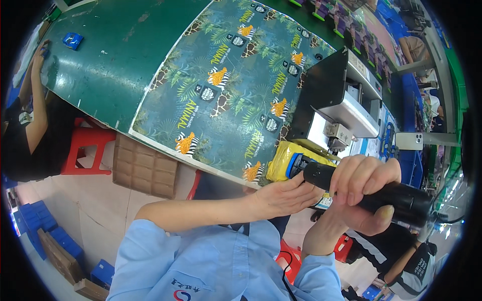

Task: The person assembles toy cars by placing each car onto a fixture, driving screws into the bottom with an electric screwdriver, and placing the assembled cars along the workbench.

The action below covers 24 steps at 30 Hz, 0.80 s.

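My right hand (364, 180) is wrapped round the thick black body of an electric screwdriver (407, 199), which lies nearly level with its narrower front end pointing left. That front end meets a small blue-and-black part (297, 164) at the table's near edge. Closed beside it, my left hand (290, 196) steadies the part with thumb and fingers; some fingertips are hidden. Under the part is a yellow wrapped pad (277, 168). Just beyond stands a black-and-white bench machine (346, 108) with a metal block on its front.
A printed animal-pattern sheet (201, 100) covers much of the green table (110, 55). A blue packet (73, 40) lies at the far left, near another person's arm (36, 95). Red stools (88, 145) and a brown carton (143, 168) are below the edge. Purple-and-green items (346, 25) line the back.
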Each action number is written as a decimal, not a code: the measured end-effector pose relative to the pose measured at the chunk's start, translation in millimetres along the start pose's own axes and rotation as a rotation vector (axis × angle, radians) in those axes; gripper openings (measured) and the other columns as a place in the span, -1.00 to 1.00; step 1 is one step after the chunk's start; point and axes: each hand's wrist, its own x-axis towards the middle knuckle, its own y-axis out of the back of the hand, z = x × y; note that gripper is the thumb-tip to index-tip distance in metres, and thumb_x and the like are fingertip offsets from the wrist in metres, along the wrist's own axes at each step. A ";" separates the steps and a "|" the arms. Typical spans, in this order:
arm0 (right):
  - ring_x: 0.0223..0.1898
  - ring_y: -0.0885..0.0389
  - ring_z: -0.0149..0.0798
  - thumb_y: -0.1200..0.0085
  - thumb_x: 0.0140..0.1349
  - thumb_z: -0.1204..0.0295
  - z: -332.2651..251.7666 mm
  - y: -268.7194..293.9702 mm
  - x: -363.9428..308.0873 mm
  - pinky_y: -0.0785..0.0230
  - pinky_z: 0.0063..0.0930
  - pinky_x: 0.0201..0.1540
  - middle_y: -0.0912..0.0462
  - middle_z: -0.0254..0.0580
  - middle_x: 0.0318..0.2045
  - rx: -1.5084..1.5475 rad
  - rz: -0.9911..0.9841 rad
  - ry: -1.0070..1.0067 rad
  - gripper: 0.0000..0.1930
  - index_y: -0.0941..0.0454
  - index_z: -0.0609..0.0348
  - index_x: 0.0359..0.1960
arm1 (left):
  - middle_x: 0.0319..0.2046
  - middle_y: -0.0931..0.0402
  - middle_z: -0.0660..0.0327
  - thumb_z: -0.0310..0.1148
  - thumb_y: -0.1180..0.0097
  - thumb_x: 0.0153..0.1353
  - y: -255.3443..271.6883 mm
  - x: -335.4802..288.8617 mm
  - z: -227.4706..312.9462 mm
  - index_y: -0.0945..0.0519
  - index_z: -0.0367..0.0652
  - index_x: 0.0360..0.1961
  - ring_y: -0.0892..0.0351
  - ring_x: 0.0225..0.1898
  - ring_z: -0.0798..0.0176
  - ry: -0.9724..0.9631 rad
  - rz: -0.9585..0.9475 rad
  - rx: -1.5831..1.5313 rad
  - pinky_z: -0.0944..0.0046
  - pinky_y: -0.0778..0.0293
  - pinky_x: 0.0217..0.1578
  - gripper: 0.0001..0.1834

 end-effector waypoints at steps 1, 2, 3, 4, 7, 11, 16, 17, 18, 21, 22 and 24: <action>-0.59 -0.52 -0.28 -0.35 0.13 0.15 -1.2 0.6 -0.7 -0.49 -0.33 -0.45 -0.55 -0.18 -0.53 -0.023 -0.049 0.004 -0.55 -0.37 0.21 -0.26 | -0.04 -0.50 0.35 -0.23 0.00 0.15 3.5 1.2 0.2 -0.55 -0.05 -0.03 -0.45 0.07 0.32 0.032 -0.004 -0.070 0.09 -0.23 0.32 -0.65; -0.58 -0.53 -0.27 -0.37 0.11 0.17 -2.4 1.8 -1.3 -0.50 -0.33 -0.44 -0.55 -0.18 -0.52 -0.045 -0.098 0.009 -0.54 -0.38 0.21 -0.25 | -0.04 -0.50 0.35 -0.23 0.00 0.15 7.7 0.9 -0.9 -0.55 -0.05 -0.03 -0.45 0.07 0.32 0.031 -0.007 -0.072 0.09 -0.23 0.32 -0.65; -0.57 -0.53 -0.26 -0.38 0.09 0.18 -2.3 3.3 -0.1 -0.50 -0.32 -0.43 -0.56 -0.17 -0.52 -0.044 -0.127 0.012 -0.54 -0.38 0.21 -0.24 | -0.02 -0.51 0.31 -0.24 -0.09 0.11 14.6 -1.3 -2.1 -0.55 -0.06 -0.03 -0.45 0.08 0.27 0.080 0.042 -0.218 0.07 -0.26 0.28 -0.63; -0.57 -0.54 -0.25 -0.40 0.08 0.19 -2.2 4.6 0.2 -0.50 -0.32 -0.42 -0.57 -0.16 -0.51 -0.039 -0.157 0.012 -0.54 -0.38 0.21 -0.23 | 0.00 -0.52 0.28 -0.25 -0.17 0.07 24.9 -1.8 -5.1 -0.56 -0.08 -0.02 -0.46 0.10 0.22 0.131 0.089 -0.362 0.04 -0.28 0.23 -0.60; -0.57 -0.54 -0.23 -0.39 0.07 0.20 -5.1 -1.0 -0.3 -0.49 -0.32 -0.43 -0.55 -0.16 -0.52 -0.048 -0.106 0.012 -0.53 -0.38 0.23 -0.23 | -0.02 -0.51 0.17 -0.30 -0.49 -0.21 48.3 -10.3 -20.6 -0.56 -0.10 0.00 -0.49 0.00 0.04 0.501 0.244 -0.576 0.04 -0.36 0.06 -0.36; -0.58 -0.53 -0.22 -0.40 0.08 0.13 -4.2 -7.9 -1.6 -0.47 -0.31 -0.45 -0.52 -0.15 -0.56 -0.061 -0.008 -0.003 -0.48 -0.37 0.25 -0.24 | -0.01 -0.47 0.08 -0.25 -0.57 -0.27 49.8 2.5 -57.5 -0.51 -0.19 0.08 -0.44 -0.03 -0.05 0.620 0.132 -0.706 0.04 -0.35 -0.02 -0.19; -0.63 -0.52 -0.23 -0.41 0.07 0.01 0.1 -22.8 -10.3 -0.47 -0.33 -0.51 -0.51 -0.16 -0.59 -0.177 0.029 0.086 -0.41 -0.36 0.25 -0.26 | -0.07 -0.42 0.09 -0.28 -0.58 -0.28 38.2 5.4 -68.7 -0.53 -0.15 0.04 -0.37 -0.03 -0.03 0.609 0.040 -0.765 0.07 -0.34 0.00 -0.24; -0.64 -0.52 -0.24 -0.40 0.07 -0.03 2.0 -26.1 -11.4 -0.46 -0.36 -0.53 -0.50 -0.18 -0.60 -0.209 0.056 0.118 -0.39 -0.36 0.24 -0.27 | -0.07 -0.41 0.10 -0.29 -0.58 -0.29 35.9 4.1 -69.1 -0.53 -0.15 0.02 -0.36 -0.02 -0.03 0.609 0.039 -0.809 0.08 -0.34 0.00 -0.26; -0.66 -0.52 -0.25 -0.39 0.07 -0.07 3.8 -28.8 -11.4 -0.46 -0.38 -0.56 -0.50 -0.19 -0.61 -0.242 0.083 0.149 -0.37 -0.35 0.24 -0.28 | -0.07 -0.40 0.10 -0.29 -0.59 -0.29 34.4 3.5 -70.2 -0.54 -0.14 -0.01 -0.36 -0.02 -0.03 0.610 0.039 -0.854 0.09 -0.34 0.00 -0.28; -0.67 -0.52 -0.31 -0.34 0.11 -0.10 6.1 -26.9 -9.7 -0.46 -0.44 -0.57 -0.50 -0.24 -0.63 -0.269 0.035 0.151 -0.39 -0.34 0.20 -0.30 | -0.06 -0.38 0.11 -0.30 -0.59 -0.30 30.3 0.8 -68.1 -0.54 -0.16 -0.05 -0.36 -0.01 -0.03 0.638 0.092 -0.881 0.07 -0.36 -0.01 -0.30; -0.67 -0.51 -0.33 -0.33 0.14 -0.08 7.7 -26.4 -8.0 -0.46 -0.45 -0.57 -0.49 -0.24 -0.63 -0.261 0.027 0.175 -0.41 -0.34 0.20 -0.31 | -0.06 -0.38 0.10 -0.30 -0.59 -0.30 28.5 -0.1 -67.4 -0.54 -0.16 -0.06 -0.36 -0.01 -0.03 0.639 0.135 -0.884 0.07 -0.37 -0.01 -0.30; -0.68 -0.50 -0.35 -0.28 0.19 -0.04 6.2 -23.7 -2.8 -0.44 -0.47 -0.59 -0.48 -0.27 -0.64 -0.293 0.003 0.135 -0.46 -0.34 0.19 -0.30 | -0.05 -0.37 0.10 -0.30 -0.59 -0.29 27.9 -1.6 -67.2 -0.53 -0.18 -0.07 -0.36 0.00 -0.03 0.660 0.146 -0.898 0.07 -0.39 -0.01 -0.31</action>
